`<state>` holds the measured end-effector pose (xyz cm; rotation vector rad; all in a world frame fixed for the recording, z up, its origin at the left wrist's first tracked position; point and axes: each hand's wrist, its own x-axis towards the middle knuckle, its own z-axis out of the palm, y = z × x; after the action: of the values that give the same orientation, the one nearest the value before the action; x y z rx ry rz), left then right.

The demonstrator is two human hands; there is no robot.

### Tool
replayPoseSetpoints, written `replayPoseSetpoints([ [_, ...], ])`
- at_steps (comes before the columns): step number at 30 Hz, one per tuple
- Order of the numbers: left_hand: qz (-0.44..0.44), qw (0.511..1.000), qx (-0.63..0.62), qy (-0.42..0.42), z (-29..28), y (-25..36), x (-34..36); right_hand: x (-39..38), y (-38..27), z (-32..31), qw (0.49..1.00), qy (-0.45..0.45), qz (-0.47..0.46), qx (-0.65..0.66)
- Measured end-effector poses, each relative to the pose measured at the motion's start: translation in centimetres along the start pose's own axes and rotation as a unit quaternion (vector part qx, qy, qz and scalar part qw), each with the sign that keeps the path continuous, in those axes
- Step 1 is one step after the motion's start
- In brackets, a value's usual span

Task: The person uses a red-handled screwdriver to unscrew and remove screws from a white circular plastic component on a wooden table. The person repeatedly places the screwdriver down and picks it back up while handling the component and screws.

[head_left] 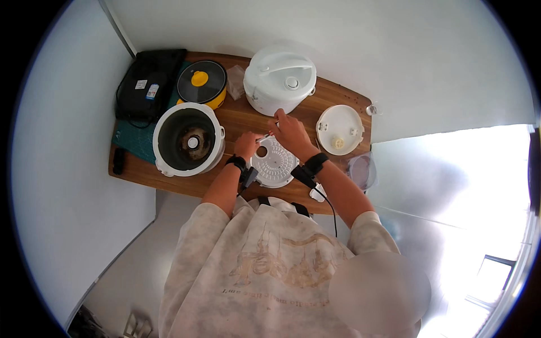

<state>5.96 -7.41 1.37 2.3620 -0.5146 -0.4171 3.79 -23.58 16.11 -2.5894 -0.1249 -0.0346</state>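
My left hand (246, 145) is closed in a pinch at the far left edge of a white round perforated plate (280, 176). A thin, light-coloured piece (263, 137) shows at its fingertips, too small to name. My right hand (291, 134) is closed too, over the plate's far side, its fingers curled close to the piece; whatever it grips is hidden. The plate lies flat near the table's front edge, with a round hole towards its left. Just beyond my right hand stands a white rice cooker (275, 93) with its lid on and a handle on top.
An open cooker body (193, 143) stands at left, near a yellow pot (214, 101) with a dark lid and a black case (147, 84). At right are a round white lid part (340, 130), a clear round container (362, 171) and a small white part (317, 192). Walls border the wooden table.
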Motion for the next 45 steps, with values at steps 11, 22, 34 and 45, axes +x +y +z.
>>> replayPoseSetpoints([
  [11, -0.01, 1.0, -0.005, -0.01, 0.0, -0.3, 0.2, 0.7, -0.5, -0.2, 0.984, -0.095, 0.037, -0.148],
  [22, -0.019, 1.0, 0.014, -0.01, 0.1, -0.3, 0.1, 0.3, -2.0, -1.4, 0.984, -0.133, 0.011, -0.117],
  [34, -0.027, 1.0, 0.009, -0.007, 0.5, -0.8, 0.2, -0.2, -0.2, -0.7, 0.99, -0.098, -0.078, -0.065],
  [45, -0.043, 0.999, -0.002, -0.021, 0.2, -0.2, 0.2, 0.1, -0.4, -0.2, 0.985, -0.064, -0.159, 0.013],
])
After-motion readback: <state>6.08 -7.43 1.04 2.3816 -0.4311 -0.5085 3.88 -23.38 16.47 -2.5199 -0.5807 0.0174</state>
